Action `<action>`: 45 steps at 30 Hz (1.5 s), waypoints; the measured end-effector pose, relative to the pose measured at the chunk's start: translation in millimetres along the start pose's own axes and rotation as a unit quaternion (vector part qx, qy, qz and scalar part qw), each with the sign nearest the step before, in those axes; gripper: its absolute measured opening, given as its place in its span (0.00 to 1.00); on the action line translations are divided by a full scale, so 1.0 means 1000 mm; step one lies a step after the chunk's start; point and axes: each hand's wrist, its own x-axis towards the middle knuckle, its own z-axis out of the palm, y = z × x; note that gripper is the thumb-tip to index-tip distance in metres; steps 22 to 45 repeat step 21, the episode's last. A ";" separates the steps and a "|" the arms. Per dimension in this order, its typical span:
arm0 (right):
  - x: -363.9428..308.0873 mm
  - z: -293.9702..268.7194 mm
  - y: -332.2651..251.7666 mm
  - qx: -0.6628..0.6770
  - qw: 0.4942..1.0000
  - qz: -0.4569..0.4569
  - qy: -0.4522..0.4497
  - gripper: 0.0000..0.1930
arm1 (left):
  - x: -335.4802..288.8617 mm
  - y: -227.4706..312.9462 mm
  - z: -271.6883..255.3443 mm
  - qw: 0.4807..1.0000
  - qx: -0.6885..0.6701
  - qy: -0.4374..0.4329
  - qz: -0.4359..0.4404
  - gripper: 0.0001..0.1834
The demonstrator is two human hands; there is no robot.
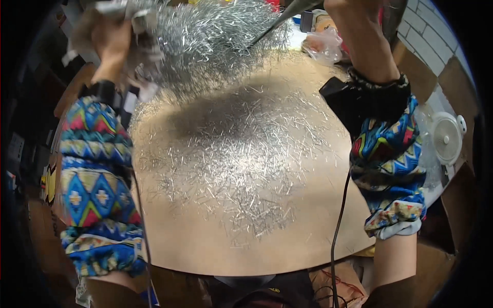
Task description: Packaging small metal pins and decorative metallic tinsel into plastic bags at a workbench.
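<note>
A dense mass of thin silver metal pins or short wire pieces (210, 36) fills the top middle, casting a dark shadow below it. Many more loose pins (246, 169) lie scattered over the tan tabletop (205, 256). At the upper left, my left hand (110, 41), blurred by motion, is closed on a crumpled greyish-white bag (146, 23) beside the mass. My right hand (354, 10) is raised at the top right edge; its fingers are cut off by the frame. A dark grey tapered piece (287, 18) points down into the mass; whether that hand holds it does not show.
Beyond the table's far right lies a clear plastic bag (324, 46). A small white fan (447, 138) stands to the right, near cardboard boxes (457, 190). Dark cords (341, 215) hang from both forearms across the table. Boxes (43, 226) also stand at the left.
</note>
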 end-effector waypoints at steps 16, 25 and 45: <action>-0.105 -0.212 0.138 -0.060 0.799 0.505 0.322 0.22 | -0.144 -0.071 -0.008 0.640 -0.391 -0.339 -0.568 0.37; -0.153 -0.174 0.067 -0.330 0.728 0.593 -0.093 0.47 | -0.178 -0.018 -0.122 0.727 -0.323 -0.395 -0.458 0.50; -0.153 -0.174 0.067 -0.330 0.728 0.593 -0.093 0.47 | -0.178 -0.018 -0.122 0.727 -0.323 -0.395 -0.458 0.50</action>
